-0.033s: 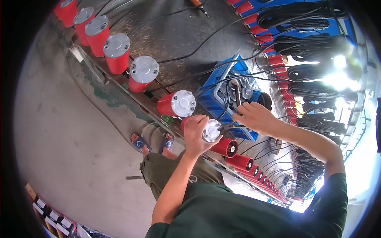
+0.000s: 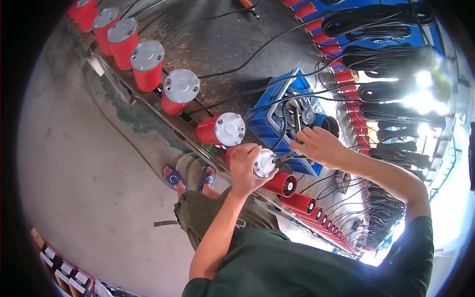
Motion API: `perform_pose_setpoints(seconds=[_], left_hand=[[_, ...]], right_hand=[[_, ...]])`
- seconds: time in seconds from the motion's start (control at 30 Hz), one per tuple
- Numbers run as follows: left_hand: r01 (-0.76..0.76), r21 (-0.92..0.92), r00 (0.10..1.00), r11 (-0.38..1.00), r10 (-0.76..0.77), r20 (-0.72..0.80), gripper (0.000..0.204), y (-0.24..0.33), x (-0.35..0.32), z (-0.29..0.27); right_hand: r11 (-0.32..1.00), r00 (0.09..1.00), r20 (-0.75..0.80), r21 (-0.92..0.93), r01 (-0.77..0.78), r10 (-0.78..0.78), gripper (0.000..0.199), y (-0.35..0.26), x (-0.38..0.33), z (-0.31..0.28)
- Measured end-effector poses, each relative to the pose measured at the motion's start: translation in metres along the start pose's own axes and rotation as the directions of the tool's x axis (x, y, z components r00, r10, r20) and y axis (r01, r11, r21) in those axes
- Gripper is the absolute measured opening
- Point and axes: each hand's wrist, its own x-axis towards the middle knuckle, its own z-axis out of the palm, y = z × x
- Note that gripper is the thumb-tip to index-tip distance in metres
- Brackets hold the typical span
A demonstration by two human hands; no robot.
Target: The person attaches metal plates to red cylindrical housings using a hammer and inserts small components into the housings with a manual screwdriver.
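Note:
My left hand (image 2: 244, 168) is wrapped round a red cylinder with a silver metal cap (image 2: 264, 163), the cap tilted toward my right side. My right hand (image 2: 320, 146) is closed on pliers (image 2: 283, 158), whose jaws touch the cap near its edge. Beside my right fingers, a metal bar (image 2: 297, 118) stands over the blue crate (image 2: 257, 120); I cannot tell whether the hand also holds it. Just left of my hands sits another capped red cylinder (image 2: 207, 130). To their right, an uncapped red cylinder (image 2: 280, 184) shows wires inside its end.
Silver discs (image 2: 308, 115) fill the crate. Capped red cylinders (image 2: 147, 67) line the bench (image 2: 222, 47) edge, and uncapped ones (image 2: 299, 202) continue to the right. Black cables cross the bench to coiled bundles (image 2: 376, 57). An orange-handled tool (image 2: 249, 7) lies at the far side.

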Motion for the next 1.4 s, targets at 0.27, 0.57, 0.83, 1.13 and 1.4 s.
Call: perform_pose_setpoints(seconds=[0.27,0.57,0.83,1.13,1.4], left_hand=[[0.006,0.015,1.0,1.0,-0.006,-0.013,0.089,-0.002,-0.001,0.001],[0.014,0.011,1.0,1.0,-0.014,0.007,0.09,-0.001,0.001,-0.001],[0.002,0.017,1.0,1.0,-0.002,0.021,0.09,-0.001,0.001,-0.002],[0.011,0.027,1.0,1.0,-0.012,0.023,0.086,-0.002,0.001,-0.002],[0.028,0.023,0.999,0.999,-0.029,0.024,0.087,-0.002,0.0,-0.004]], right_hand=[[0.54,0.705,0.708,0.578,-0.612,0.04,0.033,-0.033,0.0,-0.027],[-0.509,0.479,0.65,0.162,-0.846,-0.59,0.036,-0.035,-0.001,0.007],[0.707,0.694,0.713,0.439,-0.555,0.103,0.053,-0.046,-0.002,-0.025],[0.273,0.735,0.641,0.764,-0.584,-0.222,0.06,-0.037,0.005,-0.081],[0.958,0.965,0.24,0.239,-0.16,0.102,0.068,-0.025,0.024,-0.042]])
